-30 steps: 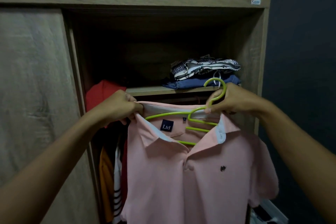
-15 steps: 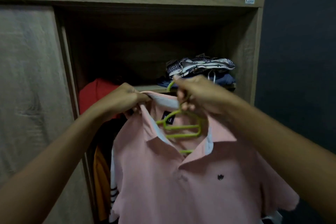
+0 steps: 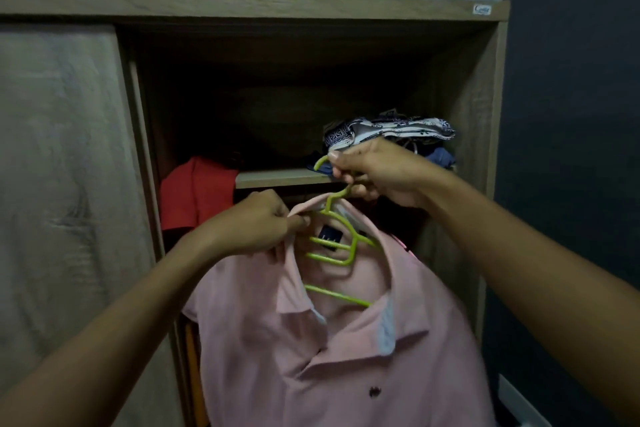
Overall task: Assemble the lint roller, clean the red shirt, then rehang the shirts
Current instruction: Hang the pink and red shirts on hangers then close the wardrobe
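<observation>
Wardrobe (image 3: 478, 87) behind; hands hold pink shirt (image 3: 346, 357) on green hanger (image 3: 341, 246)

No text can be read. The small sticker (image 3: 481, 9) on the wardrobe's top board (image 3: 242, 5) is blurred. The dark neck label (image 3: 329, 240) inside the pink shirt (image 3: 346, 357) is illegible.

A pink polo shirt (image 3: 346, 350) hangs in front of an open wooden wardrobe (image 3: 481, 87), threaded on a lime-green hanger (image 3: 341, 246). The right hand (image 3: 377, 172) grips the hanger's hook at about one o'clock from the collar, while the left hand (image 3: 258, 229) pinches the collar's edge at roughly ten o'clock. Behind, a red shirt (image 3: 197, 191) hangs at nine o'clock from the hands. Folded patterned cloth (image 3: 391, 128) sits on the shelf (image 3: 277, 178) at twelve o'clock.
</observation>
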Tool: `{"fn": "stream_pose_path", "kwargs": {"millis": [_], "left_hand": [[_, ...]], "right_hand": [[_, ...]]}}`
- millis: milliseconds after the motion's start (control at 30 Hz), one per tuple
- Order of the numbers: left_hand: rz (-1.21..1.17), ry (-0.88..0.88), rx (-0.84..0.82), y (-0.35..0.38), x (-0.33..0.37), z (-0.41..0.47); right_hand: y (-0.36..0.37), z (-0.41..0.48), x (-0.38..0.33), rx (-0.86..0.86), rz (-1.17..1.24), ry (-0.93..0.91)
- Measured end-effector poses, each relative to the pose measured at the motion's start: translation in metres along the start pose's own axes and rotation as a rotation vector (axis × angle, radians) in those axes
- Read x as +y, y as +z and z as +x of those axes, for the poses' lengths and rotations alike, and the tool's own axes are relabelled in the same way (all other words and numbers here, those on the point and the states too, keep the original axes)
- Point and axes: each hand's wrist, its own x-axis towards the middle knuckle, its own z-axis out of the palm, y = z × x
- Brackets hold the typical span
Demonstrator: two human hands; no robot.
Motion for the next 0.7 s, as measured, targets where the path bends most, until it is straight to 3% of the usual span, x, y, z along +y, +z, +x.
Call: {"fn": "stream_pose_path", "kwargs": {"millis": [100, 233, 400, 467, 533, 600, 700], "left_hand": [[0.072, 0.022, -0.073, -0.002, -0.001, -0.001], [0.155, 0.061, 0.011, 0.002, -0.017, 0.001], [0.218, 0.125, -0.057, 0.005, -0.034, 0.000], [0.158, 0.260, 0.058, 0.011, -0.035, -0.005], [0.115, 0.400, 0.298, 0.016, -0.037, -0.007], [0.123, 0.411, 0.460, 0.019, -0.047, -0.004], [0.145, 0.357, 0.398, 0.036, -0.060, 0.000]], "right_hand": [[0.016, 0.001, 0.010, 0.002, -0.186, -0.056], [0.009, 0.005, 0.004, 0.219, -0.097, -0.208], [0.015, 0.007, 0.008, 0.206, -0.227, -0.274], [0.017, 0.006, 0.007, 0.208, -0.229, -0.311], [0.018, 0.005, 0.008, 0.169, -0.292, -0.312], [0.018, 0.002, 0.007, 0.180, -0.286, -0.317], [0.014, -0.004, 0.003, 0.208, -0.219, -0.357]]}}
